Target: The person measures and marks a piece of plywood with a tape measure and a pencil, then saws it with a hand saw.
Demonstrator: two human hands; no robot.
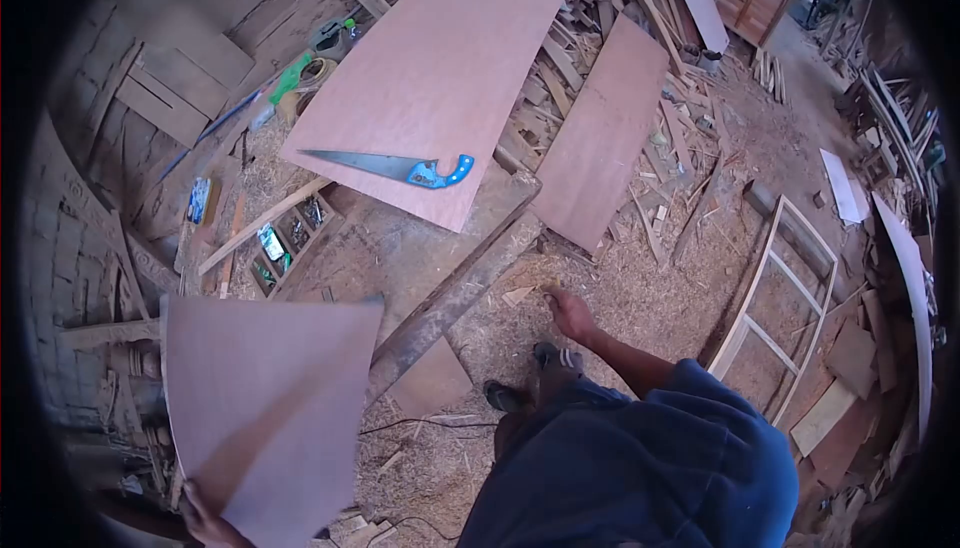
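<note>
At the lower left, my left hand grips the edge of a thin plywood panel, which hangs beside the workbench. My right hand is away from the bench over the floor, with its fingers curled together; whether anything small is between them cannot be made out. A handsaw with a blue handle lies on a large plywood sheet that covers the far part of the workbench.
A divided wooden tray sits at the bench's left side. Another plywood piece leans beyond the bench. A wooden frame stands at the right. Offcuts and shavings cover the floor, and a black cable runs near my feet.
</note>
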